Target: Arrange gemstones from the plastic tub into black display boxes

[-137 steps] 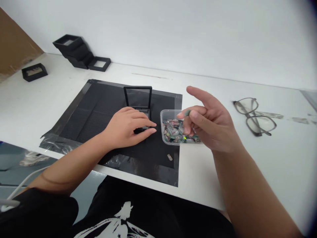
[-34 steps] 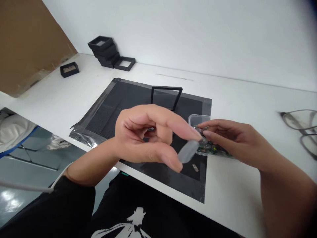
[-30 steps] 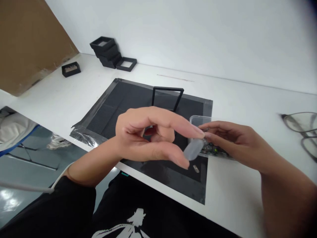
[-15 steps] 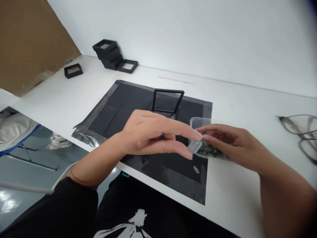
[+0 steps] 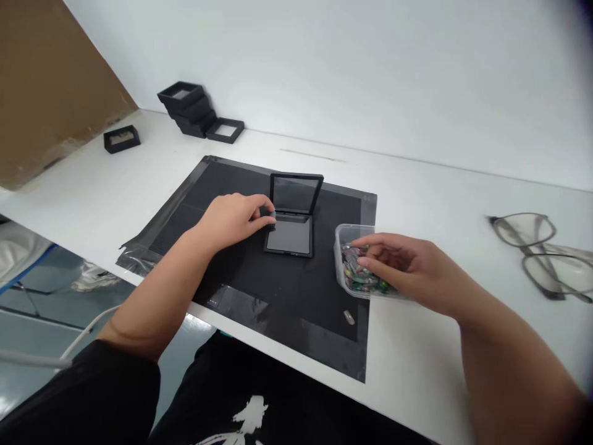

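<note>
My left hand (image 5: 236, 217) is closed in a pinch on a small translucent piece (image 5: 273, 217), mostly covered by the fingertips. It is at the left side of a black hinged display frame (image 5: 290, 238), which lies unfolded with its clear-windowed lid (image 5: 296, 193) standing up. Over a clear plastic container (image 5: 340, 272) of small shiny packets (image 5: 364, 281), my right hand (image 5: 407, 262) has thumb and index finger apart, with its fingertips at the contents. The other right fingers curl beneath and are partly hidden.
A black mat (image 5: 259, 287) is taped to the white table (image 5: 417, 364). A small clear piece (image 5: 349, 317) lies near its right edge. Glasses (image 5: 532, 241) rest at the right. Stacked black frames (image 5: 188, 108) and a separate black box (image 5: 121, 139) are at the back left.
My left hand has moved left and away from me, from beside the container to the hinged frame, carrying the translucent piece. My right hand stays at the container. The view has shifted slightly.
</note>
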Demonstrator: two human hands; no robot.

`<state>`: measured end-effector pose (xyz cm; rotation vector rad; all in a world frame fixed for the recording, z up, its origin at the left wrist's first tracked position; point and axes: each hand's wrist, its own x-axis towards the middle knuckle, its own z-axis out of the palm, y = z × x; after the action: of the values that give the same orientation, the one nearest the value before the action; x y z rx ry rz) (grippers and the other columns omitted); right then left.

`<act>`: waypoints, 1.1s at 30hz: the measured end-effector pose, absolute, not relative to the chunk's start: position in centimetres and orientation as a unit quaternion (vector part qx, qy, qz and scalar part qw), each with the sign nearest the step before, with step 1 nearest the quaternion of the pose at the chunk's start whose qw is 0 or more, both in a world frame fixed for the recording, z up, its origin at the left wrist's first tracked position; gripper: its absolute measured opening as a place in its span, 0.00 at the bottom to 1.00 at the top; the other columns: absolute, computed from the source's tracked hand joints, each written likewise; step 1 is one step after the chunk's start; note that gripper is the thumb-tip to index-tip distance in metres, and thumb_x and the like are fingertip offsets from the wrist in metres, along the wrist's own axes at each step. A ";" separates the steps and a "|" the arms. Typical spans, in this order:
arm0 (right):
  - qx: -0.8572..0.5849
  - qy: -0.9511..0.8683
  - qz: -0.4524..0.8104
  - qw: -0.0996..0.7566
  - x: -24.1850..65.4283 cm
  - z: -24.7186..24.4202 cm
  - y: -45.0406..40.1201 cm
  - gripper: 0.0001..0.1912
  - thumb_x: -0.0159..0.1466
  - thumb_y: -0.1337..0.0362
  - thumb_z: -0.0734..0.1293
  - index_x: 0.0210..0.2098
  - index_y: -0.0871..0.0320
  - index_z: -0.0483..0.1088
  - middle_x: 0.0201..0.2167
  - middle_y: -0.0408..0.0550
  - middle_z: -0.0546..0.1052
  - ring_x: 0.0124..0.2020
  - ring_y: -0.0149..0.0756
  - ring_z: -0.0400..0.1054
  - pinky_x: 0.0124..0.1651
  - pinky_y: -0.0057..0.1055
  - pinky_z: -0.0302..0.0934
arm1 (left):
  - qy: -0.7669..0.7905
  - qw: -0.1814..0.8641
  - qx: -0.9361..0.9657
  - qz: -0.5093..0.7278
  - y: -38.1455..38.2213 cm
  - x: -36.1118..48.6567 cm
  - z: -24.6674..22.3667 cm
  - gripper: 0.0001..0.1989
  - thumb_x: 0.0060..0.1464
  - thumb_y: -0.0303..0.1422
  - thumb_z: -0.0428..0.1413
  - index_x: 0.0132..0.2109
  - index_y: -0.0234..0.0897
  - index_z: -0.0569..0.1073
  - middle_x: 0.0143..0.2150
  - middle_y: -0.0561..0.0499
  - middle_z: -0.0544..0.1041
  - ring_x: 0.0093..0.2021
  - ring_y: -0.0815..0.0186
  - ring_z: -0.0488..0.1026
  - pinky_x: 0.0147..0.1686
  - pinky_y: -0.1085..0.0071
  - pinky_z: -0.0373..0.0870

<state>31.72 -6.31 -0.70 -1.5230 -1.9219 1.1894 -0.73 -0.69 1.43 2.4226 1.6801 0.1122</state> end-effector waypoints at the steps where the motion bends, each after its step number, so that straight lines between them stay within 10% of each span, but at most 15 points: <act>1: -0.546 -0.691 0.427 0.205 31.8 -0.8 -6.3 0.21 0.61 0.46 0.70 0.48 0.51 0.75 0.28 0.45 0.72 0.24 0.31 0.61 0.24 0.31 0.58 | 0.570 0.096 0.816 0.029 -0.7 -0.5 1.3 0.15 0.62 0.47 0.53 0.48 0.46 0.76 0.33 0.56 0.82 0.34 0.65 0.76 0.31 0.71 0.58; 19: -0.563 -0.689 0.421 0.176 32.0 -1.1 -6.3 0.22 0.62 0.44 0.69 0.50 0.49 0.76 0.28 0.45 0.75 0.23 0.30 0.61 0.21 0.29 0.56 | 0.586 0.045 0.809 0.019 -1.4 0.1 0.9 0.17 0.61 0.49 0.53 0.50 0.54 0.81 0.38 0.54 0.84 0.36 0.60 0.78 0.30 0.69 0.61; 33: -0.569 -0.672 0.436 0.185 32.0 -1.1 -6.4 0.24 0.62 0.44 0.68 0.53 0.50 0.75 0.31 0.46 0.76 0.25 0.31 0.63 0.22 0.29 0.58 | 0.547 0.071 0.826 -0.112 -4.0 0.6 1.9 0.31 0.65 0.55 0.43 0.71 0.53 0.57 0.49 0.50 0.79 0.42 0.59 0.77 0.30 0.70 0.58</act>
<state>32.02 -6.36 -1.12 -1.6049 -1.8939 1.2299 0.60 -4.03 1.93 2.4852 1.6465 -0.3376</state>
